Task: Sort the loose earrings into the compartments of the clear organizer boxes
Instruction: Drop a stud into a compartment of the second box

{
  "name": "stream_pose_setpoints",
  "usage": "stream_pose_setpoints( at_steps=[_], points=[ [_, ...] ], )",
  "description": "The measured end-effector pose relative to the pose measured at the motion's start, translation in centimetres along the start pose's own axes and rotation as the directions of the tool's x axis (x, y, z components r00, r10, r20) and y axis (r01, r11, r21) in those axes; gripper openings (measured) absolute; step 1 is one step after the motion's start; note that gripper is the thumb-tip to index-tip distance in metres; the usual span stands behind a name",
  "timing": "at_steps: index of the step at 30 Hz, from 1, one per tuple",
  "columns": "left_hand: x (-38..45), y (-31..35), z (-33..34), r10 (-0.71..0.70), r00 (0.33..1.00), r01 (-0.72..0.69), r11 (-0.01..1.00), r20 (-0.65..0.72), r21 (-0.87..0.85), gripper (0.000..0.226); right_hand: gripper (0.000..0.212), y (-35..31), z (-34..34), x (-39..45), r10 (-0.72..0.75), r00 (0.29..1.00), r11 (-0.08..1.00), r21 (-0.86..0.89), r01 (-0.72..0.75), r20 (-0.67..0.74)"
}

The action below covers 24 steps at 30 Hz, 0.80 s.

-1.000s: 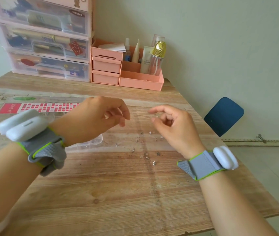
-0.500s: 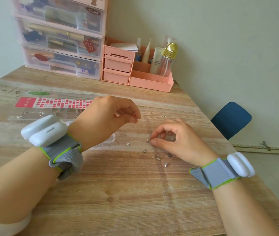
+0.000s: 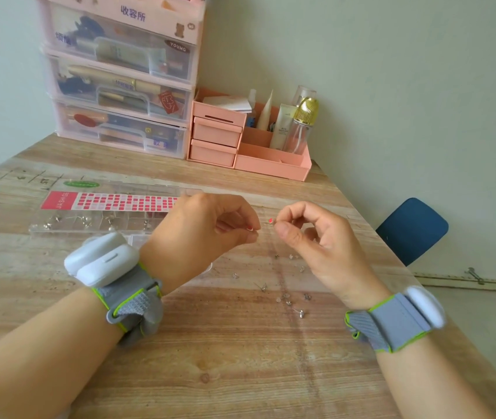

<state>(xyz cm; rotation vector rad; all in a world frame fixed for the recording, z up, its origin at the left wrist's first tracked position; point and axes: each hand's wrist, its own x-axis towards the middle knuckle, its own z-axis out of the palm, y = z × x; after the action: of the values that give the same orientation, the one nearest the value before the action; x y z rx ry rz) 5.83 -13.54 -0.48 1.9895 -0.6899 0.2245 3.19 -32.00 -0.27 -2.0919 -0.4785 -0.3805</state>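
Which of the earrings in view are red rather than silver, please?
Only the two small red earrings pinched in the raised hands: one at the left hand's fingertips, one at the right hand's. The loose earrings on the table look silver.

Hands: I count two, left hand [image 3: 207, 228] and right hand [image 3: 316, 240], each pinching one tiny red-tipped earring [image 3: 271, 220].
Wrist bands: two, one per wrist [image 3: 398, 322].
Loose earrings on the table: I make out roughly ten small silver ones [image 3: 289, 297]; too small for an exact count.
Clear organizer boxes: I see one fully [image 3: 95, 220], a second mostly hidden behind my left wrist.
Stacked clear drawers: three plain, a fourth cut off on top [image 3: 119, 86].
Pink desk organizers: one [image 3: 249, 140].
Chairs: one blue [image 3: 413, 229].
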Motion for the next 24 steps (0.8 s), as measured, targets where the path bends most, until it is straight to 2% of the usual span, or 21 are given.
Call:
stream_pose_setpoints(
  at_steps=[5,11,14,21,24],
  points=[
    [0.1,0.1,0.1,-0.031,0.997,0.024,0.994,-0.069,-0.108,0.010,0.004,-0.1,1.0,0.8,0.033,0.999,0.995,0.096,-0.030,-0.026],
    [0.1,0.3,-0.2,0.013,0.982,-0.027,0.997,-0.186,-0.074,0.022,0.005,-0.2,1.6,0.6,0.061,0.997,0.962,0.268,-0.044,-0.053],
    [0.1,0.3,-0.2,0.042,0.985,-0.053,0.997,-0.169,-0.059,0.024,0.007,-0.4,1.6,0.4,0.100,0.994,0.933,0.352,-0.075,-0.052],
    [0.1,0.2,-0.3,0.069,0.987,-0.072,0.997,-0.145,-0.015,0.032,0.005,-1.2,1.8,0.2,0.164,0.986,0.895,0.426,-0.132,-0.040],
    [0.1,0.3,-0.3,0.082,0.986,-0.083,0.997,-0.145,0.004,0.029,0.007,-1.3,1.8,0.2,0.181,0.983,0.881,0.449,-0.152,-0.023]
  ],
)
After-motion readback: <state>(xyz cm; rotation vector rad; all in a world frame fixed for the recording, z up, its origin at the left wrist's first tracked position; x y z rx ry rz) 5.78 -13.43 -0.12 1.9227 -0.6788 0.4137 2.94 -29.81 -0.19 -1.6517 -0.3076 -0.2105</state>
